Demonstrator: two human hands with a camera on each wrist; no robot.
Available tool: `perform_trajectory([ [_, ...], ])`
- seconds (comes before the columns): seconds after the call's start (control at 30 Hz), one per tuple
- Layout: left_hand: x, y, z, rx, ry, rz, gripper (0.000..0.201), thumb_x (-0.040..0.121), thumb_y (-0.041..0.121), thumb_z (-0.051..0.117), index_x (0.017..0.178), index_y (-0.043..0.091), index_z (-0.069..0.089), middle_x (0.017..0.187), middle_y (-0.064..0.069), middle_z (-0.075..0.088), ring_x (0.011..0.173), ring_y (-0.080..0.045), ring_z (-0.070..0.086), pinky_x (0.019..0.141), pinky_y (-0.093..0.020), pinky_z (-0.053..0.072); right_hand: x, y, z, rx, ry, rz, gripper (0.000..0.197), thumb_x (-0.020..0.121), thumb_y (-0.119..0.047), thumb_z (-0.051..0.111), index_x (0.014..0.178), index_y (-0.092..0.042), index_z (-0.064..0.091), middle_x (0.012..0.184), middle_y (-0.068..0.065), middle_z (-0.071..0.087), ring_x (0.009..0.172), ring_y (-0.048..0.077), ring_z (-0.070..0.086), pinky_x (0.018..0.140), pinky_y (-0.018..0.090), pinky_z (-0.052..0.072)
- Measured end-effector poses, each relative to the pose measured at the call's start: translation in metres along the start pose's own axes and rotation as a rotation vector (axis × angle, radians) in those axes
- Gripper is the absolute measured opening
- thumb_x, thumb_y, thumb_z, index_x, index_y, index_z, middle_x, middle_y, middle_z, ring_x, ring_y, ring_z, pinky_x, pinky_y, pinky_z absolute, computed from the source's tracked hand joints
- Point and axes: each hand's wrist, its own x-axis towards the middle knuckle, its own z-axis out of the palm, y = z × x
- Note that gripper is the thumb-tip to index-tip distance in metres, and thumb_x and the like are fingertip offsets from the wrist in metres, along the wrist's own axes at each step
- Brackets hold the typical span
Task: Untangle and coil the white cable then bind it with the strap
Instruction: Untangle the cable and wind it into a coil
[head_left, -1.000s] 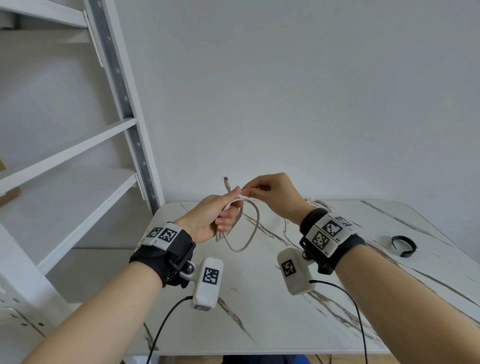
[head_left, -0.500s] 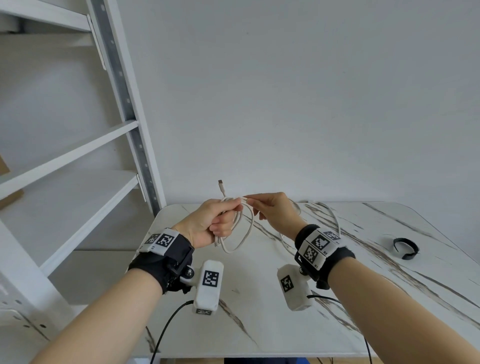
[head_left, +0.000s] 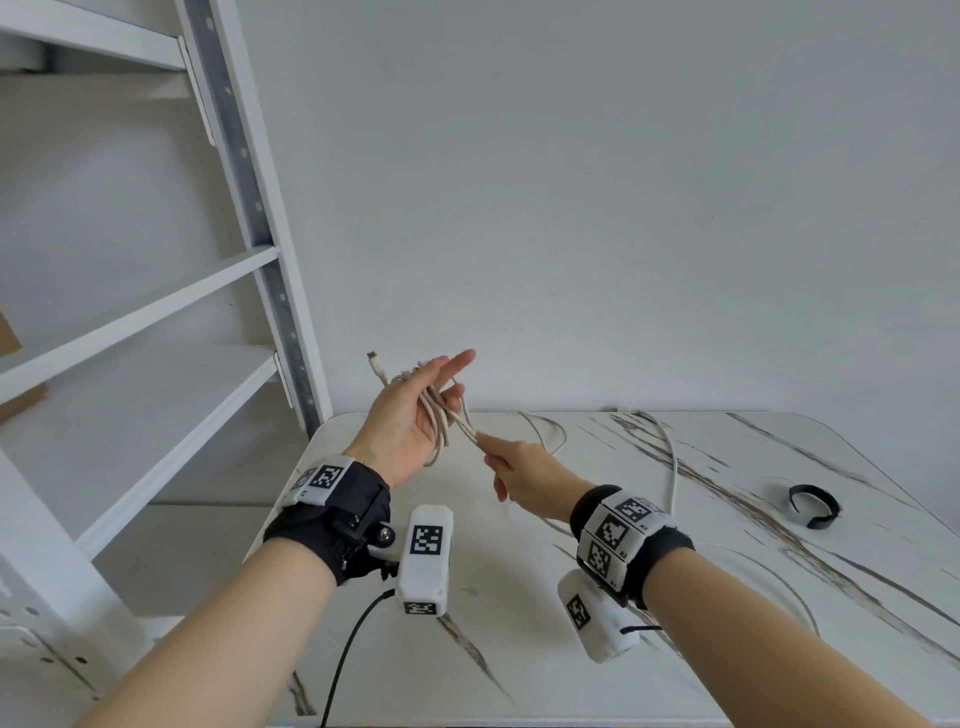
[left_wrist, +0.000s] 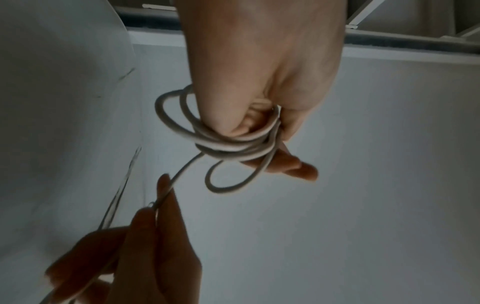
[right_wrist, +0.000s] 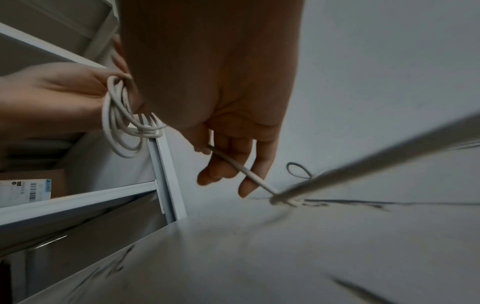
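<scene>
The white cable lies in several loops across my raised left hand, palm toward me, index finger straight. In the left wrist view the thumb presses the loops against the fingers. The plug end sticks up behind that hand. My right hand is just below and to the right, pinching the strand that leaves the coil. The rest of the cable trails over the marble table. The black strap lies curled at the table's right side, away from both hands.
A white metal shelf unit stands at the left, close to the table's corner. A cardboard box sits on a shelf. A plain wall runs behind the table. Black wrist-camera leads hang below my forearms.
My left hand has lifted and straightened its fingers, showing more loops on it. My right hand has slid down the strand, away from the left fingertips.
</scene>
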Motion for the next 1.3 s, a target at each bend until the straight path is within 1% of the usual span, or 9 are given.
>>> perform_trajectory([
  [0.13, 0.007, 0.01, -0.007, 0.032, 0.002, 0.063, 0.009, 0.097, 0.017, 0.051, 0.09, 0.014, 0.047, 0.119, -0.011, 0.068, 0.065, -0.014, 0.066, 0.059, -0.019, 0.054, -0.006, 0.007, -0.001, 0.016, -0.025, 0.062, 0.033, 0.102, -0.024, 0.031, 0.118, -0.009, 0.055, 0.066, -0.007, 0.057, 0.068, 0.013, 0.052, 0.074, 0.027, 0.04],
  [0.3, 0.012, 0.011, -0.015, 0.095, 0.013, 0.12, 0.012, 0.099, 0.014, 0.046, 0.109, 0.019, 0.04, 0.122, -0.02, 0.063, 0.06, -0.015, 0.063, 0.056, -0.019, 0.051, -0.01, 0.01, -0.004, -0.032, 0.034, 0.014, 0.007, 0.1, -0.018, 0.033, 0.099, -0.015, 0.039, 0.075, 0.001, 0.062, 0.069, 0.02, 0.053, 0.066, 0.031, 0.044],
  [0.47, 0.01, -0.002, -0.021, 0.231, 0.003, 0.111, 0.045, 0.101, 0.017, 0.041, 0.143, 0.022, 0.026, 0.115, -0.012, 0.066, 0.072, -0.015, 0.07, 0.068, -0.019, 0.053, -0.01, 0.002, -0.011, -0.301, 0.021, -0.128, 0.014, 0.1, -0.016, 0.036, 0.108, -0.015, 0.047, 0.082, 0.007, 0.059, 0.072, 0.026, 0.05, 0.063, 0.034, 0.04],
  [0.63, 0.01, -0.008, -0.023, 0.244, 0.014, 0.08, 0.045, 0.102, 0.017, 0.038, 0.145, 0.019, 0.024, 0.107, -0.016, 0.068, 0.086, -0.023, 0.072, 0.08, -0.025, 0.054, -0.01, -0.006, -0.018, -0.503, 0.073, -0.332, 0.023, 0.1, -0.022, 0.04, 0.112, -0.016, 0.058, 0.1, 0.004, 0.064, 0.095, 0.026, 0.056, 0.084, 0.03, 0.034],
  [0.83, 0.009, -0.024, -0.021, 0.385, -0.018, -0.007, 0.05, 0.102, 0.019, 0.037, 0.149, 0.02, 0.018, 0.117, -0.019, 0.064, 0.097, -0.024, 0.067, 0.083, -0.034, 0.053, -0.009, -0.027, -0.026, -0.496, 0.132, -0.549, 0.017, 0.095, -0.024, 0.053, 0.1, -0.019, 0.069, 0.109, -0.005, 0.067, 0.105, 0.019, 0.058, 0.079, 0.033, 0.036],
  [1.0, 0.009, -0.031, -0.016, 0.536, -0.01, -0.029, 0.049, 0.1, 0.022, 0.043, 0.147, 0.02, 0.028, 0.139, -0.011, 0.049, 0.121, -0.023, 0.053, 0.079, -0.03, 0.054, -0.008, -0.042, -0.032, -0.338, 0.128, -0.498, 0.009, 0.086, -0.017, 0.065, 0.092, -0.01, 0.062, 0.089, 0.002, 0.072, 0.08, 0.025, 0.064, 0.078, 0.038, 0.048],
  [1.1, 0.004, -0.028, -0.01, 0.657, -0.049, -0.005, 0.033, 0.101, 0.025, 0.04, 0.124, 0.004, 0.052, 0.091, -0.005, 0.07, 0.083, -0.023, 0.067, 0.065, -0.027, 0.056, -0.011, -0.044, -0.04, -0.237, 0.147, -0.43, 0.013, 0.081, -0.011, 0.065, 0.09, -0.011, 0.056, 0.078, -0.002, 0.067, 0.072, 0.023, 0.061, 0.069, 0.028, 0.047],
  [1.17, 0.0, -0.026, -0.009, 0.71, -0.101, 0.0, 0.029, 0.101, 0.026, 0.039, 0.093, 0.004, 0.056, 0.06, -0.002, 0.063, 0.055, -0.019, 0.058, 0.056, -0.032, 0.045, -0.012, -0.046, -0.048, -0.181, 0.151, -0.385, 0.018, 0.078, -0.007, 0.063, 0.085, -0.017, 0.05, 0.071, -0.012, 0.056, 0.069, 0.017, 0.055, 0.065, 0.021, 0.042],
  [1.3, 0.001, -0.025, -0.014, 0.673, -0.113, -0.108, 0.022, 0.102, 0.025, 0.04, 0.095, 0.005, 0.048, 0.054, -0.005, 0.053, 0.047, -0.018, 0.053, 0.05, -0.029, 0.043, -0.008, -0.048, -0.062, -0.157, 0.14, -0.345, 0.017, 0.079, -0.014, 0.069, 0.083, -0.019, 0.053, 0.074, -0.008, 0.06, 0.071, 0.018, 0.059, 0.069, 0.031, 0.049],
])
